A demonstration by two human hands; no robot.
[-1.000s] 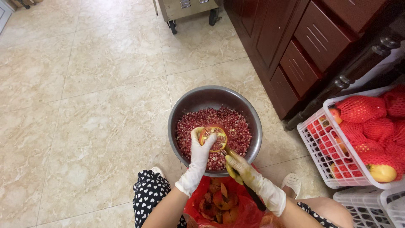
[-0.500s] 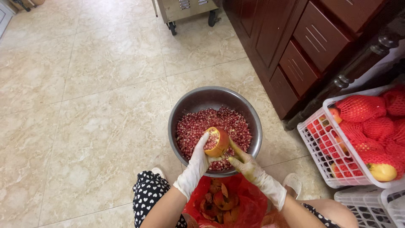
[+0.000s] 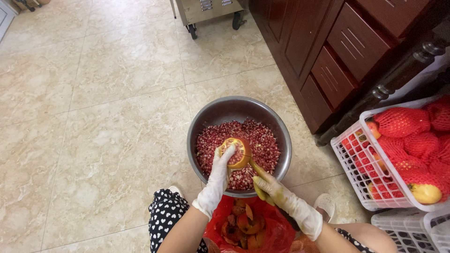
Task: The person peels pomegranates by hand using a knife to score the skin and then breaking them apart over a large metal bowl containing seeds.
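Opened pomegranate (image 3: 237,152) over seed-filled bowl (image 3: 206,117)

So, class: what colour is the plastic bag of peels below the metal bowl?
Red bag, best seen in the head view, below the round metal bowl.

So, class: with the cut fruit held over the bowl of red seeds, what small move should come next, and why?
Probably a tap or scrape with the tool in the right hand: the left hand holds the pomegranate half over the steel bowl, so loosened seeds would drop in.
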